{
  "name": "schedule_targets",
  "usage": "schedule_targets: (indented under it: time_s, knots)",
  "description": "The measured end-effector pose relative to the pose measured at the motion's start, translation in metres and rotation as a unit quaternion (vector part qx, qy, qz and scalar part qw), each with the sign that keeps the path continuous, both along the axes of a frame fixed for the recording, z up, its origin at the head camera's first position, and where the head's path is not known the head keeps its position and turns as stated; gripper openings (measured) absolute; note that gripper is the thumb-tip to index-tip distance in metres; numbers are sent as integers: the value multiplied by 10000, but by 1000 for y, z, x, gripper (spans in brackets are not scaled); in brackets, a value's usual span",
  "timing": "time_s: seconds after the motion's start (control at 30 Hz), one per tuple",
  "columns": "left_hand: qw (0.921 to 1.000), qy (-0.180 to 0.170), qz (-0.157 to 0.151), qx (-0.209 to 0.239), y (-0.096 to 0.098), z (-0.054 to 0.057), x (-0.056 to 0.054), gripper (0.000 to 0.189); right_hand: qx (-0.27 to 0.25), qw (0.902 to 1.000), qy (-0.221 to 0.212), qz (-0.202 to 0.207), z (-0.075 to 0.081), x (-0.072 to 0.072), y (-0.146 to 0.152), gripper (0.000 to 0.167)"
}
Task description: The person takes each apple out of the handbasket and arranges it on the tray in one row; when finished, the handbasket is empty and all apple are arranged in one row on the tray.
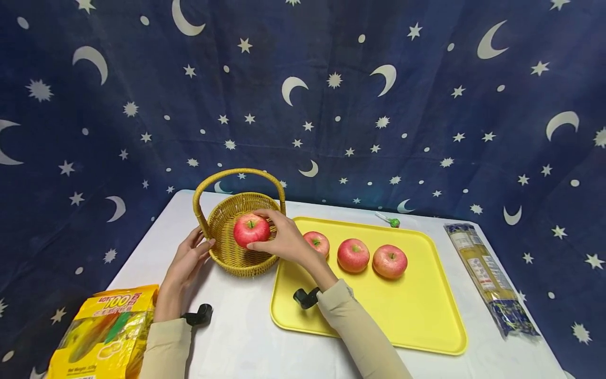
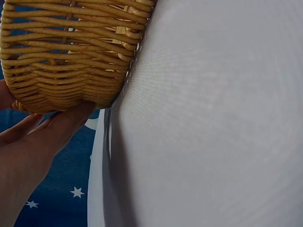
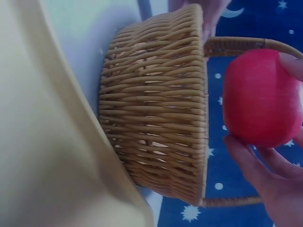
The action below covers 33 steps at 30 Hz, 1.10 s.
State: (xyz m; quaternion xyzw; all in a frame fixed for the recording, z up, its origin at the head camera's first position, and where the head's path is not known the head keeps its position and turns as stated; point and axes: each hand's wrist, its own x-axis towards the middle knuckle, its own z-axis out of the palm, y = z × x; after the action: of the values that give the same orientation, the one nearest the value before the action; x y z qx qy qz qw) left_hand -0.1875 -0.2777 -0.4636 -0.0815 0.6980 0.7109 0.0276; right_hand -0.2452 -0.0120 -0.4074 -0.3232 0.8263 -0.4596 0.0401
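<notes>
My right hand (image 1: 284,237) holds a red apple (image 1: 251,230) between thumb and fingers, under the arched handle of a round wicker basket (image 1: 235,270). In the right wrist view, the apple (image 3: 262,98) is just above the rim of the basket (image 3: 156,104), with fingers (image 3: 251,163) along its side. My left hand (image 1: 186,266) grips the basket's left side, thumb at the rim near the handle's foot. From the left wrist, its fingers (image 2: 66,125) lie against the outside of the woven wall (image 2: 71,61), low down.
A yellow tray (image 1: 379,321) right of the basket carries three apples (image 1: 353,256). Behind it lies a green-headed lollipop (image 1: 393,222). A packet of noodles (image 1: 487,276) is at the far right, a yellow snack bag (image 1: 106,331) at front left. A dark starry curtain (image 1: 331,131) closes the back.
</notes>
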Motion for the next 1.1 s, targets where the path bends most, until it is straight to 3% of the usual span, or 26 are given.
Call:
schedule_targets:
  time_s: [0.2, 0.4, 0.93, 1.1]
  knots:
    - [9999, 76, -60, -32, -1, -1, 0, 72, -154, 9998, 124, -69, 5, 11, 11, 74]
    - [9999, 95, -91, -16, 0, 0, 0, 72, -587, 9979, -226, -178, 8, 25, 26, 74]
    - [9997, 156, -115, -133, -2, 0, 0, 71, -775, 9939, 150, -766, 9, 47, 86, 73]
    - [9998, 153, -124, -50, -2, -1, 1, 72, -612, 9913, 66, -1168, 6, 51, 110, 74]
